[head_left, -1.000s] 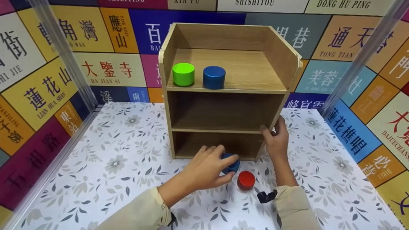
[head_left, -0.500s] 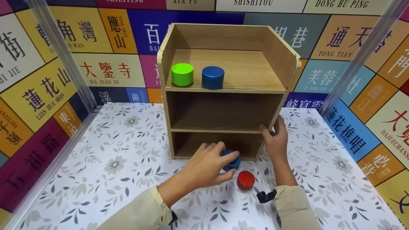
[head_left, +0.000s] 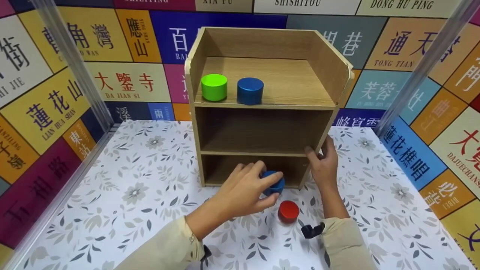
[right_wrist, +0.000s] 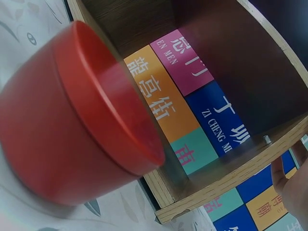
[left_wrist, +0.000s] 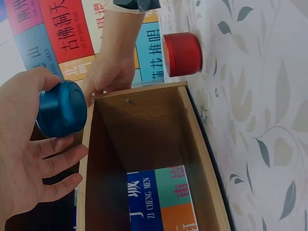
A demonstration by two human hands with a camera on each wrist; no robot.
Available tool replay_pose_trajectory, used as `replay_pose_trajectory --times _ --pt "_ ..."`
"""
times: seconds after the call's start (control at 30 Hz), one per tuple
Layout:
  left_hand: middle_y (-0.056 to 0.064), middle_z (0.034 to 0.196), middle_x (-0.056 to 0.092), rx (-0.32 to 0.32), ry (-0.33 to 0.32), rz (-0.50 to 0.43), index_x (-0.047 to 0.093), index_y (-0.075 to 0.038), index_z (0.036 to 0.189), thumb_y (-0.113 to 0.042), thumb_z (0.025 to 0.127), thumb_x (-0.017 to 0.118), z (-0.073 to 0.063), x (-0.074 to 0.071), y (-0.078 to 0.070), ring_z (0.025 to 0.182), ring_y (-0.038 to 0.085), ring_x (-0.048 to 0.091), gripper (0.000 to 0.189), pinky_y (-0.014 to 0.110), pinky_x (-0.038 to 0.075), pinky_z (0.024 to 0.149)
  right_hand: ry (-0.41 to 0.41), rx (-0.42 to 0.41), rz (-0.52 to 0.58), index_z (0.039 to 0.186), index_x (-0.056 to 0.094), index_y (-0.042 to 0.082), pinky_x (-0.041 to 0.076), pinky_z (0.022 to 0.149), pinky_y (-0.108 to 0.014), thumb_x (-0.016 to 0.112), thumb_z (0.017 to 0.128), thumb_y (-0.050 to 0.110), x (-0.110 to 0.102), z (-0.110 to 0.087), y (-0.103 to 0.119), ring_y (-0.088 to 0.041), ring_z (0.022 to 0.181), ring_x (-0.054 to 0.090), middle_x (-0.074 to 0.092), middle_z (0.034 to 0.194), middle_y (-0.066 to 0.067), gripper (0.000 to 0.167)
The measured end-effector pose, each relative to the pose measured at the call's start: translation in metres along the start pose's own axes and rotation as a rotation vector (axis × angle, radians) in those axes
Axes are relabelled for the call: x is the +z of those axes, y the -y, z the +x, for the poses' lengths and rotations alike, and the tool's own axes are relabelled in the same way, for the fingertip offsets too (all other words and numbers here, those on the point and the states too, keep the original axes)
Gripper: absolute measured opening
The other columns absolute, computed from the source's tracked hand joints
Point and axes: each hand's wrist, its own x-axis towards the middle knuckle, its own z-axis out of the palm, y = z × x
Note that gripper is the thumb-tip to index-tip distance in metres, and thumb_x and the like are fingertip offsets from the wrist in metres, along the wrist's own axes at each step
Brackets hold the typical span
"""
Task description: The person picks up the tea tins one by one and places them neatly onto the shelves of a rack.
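My left hand (head_left: 242, 189) pinches a round blue tin (left_wrist: 63, 109) between thumb and forefinger, the other fingers spread beside it. In the head view this tin is in front of the lowest compartment of a small wooden shelf (head_left: 262, 153). My right hand (head_left: 324, 164) grips the shelf's right side panel, thumb at the front edge and fingers around the outside. A round red tin (head_left: 288, 212) stands on the table between my forearms and looms large in the right wrist view. On the shelf's top board are a bright green tin (head_left: 214, 87) and another blue tin (head_left: 250, 91).
The table (head_left: 112, 210) has a white cloth with grey leaves and flowers. Panels with coloured lettering (head_left: 127, 80) stand behind and at both sides, with clear corner posts (head_left: 75, 63). The shelf's middle compartment (head_left: 258, 131) has a dark interior.
My left hand has lifted the blue tin slightly up and to the right, toward the lowest compartment. The right hand keeps its grip on the side panel; the red tin stays in place.
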Motion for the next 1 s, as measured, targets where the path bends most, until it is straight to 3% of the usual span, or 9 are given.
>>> replay_pose_trajectory --times 0.57,1.0 --pt "0.002 0.102 0.056 -0.046 -0.056 -0.063 0.061 -0.030 0.134 -0.055 0.100 0.050 0.015 -0.025 0.005 0.087 0.016 0.057 0.044 0.036 0.050 0.081 0.010 0.003 -0.030 0.148 0.048 0.002 0.052 0.094 -0.019 0.065 0.091 0.004 -0.002 0.000 -0.002 -0.016 0.127 0.055 0.057 0.139 -0.008 0.059" --pt "0.003 0.101 0.055 -0.052 -0.119 -0.057 0.061 -0.028 0.136 -0.053 0.100 0.052 0.029 -0.046 0.008 0.086 0.017 0.054 0.044 0.035 0.046 0.076 0.011 -0.013 -0.084 0.149 0.047 0.007 0.053 0.091 -0.017 0.064 0.093 0.008 -0.001 -0.003 -0.001 -0.016 0.125 0.057 0.057 0.141 -0.011 0.059"
